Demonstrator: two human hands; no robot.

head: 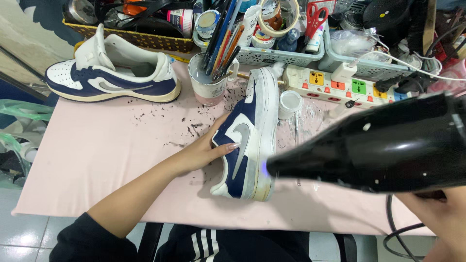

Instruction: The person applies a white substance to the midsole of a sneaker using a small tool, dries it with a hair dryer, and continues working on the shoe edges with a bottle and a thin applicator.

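Nearest, the right hand [439, 218] grips a black hair dryer [383, 145], fingers wrapped about its handle, nozzle almost touching the sole of a navy and white sneaker [247, 136]. That sneaker lies tipped on its side at the middle of a pale pink table [97, 160] flecked with dark crumbs; the left hand [206, 150] steadies it, fingers laid flat on the upper. Beyond stand a mug of brushes [211, 80], a small white jar [290, 103] and a power strip [340, 83]. The matching sneaker [114, 73] sits upright far left, before cluttered baskets [272, 56]. Grey tiles [29, 237] show below.
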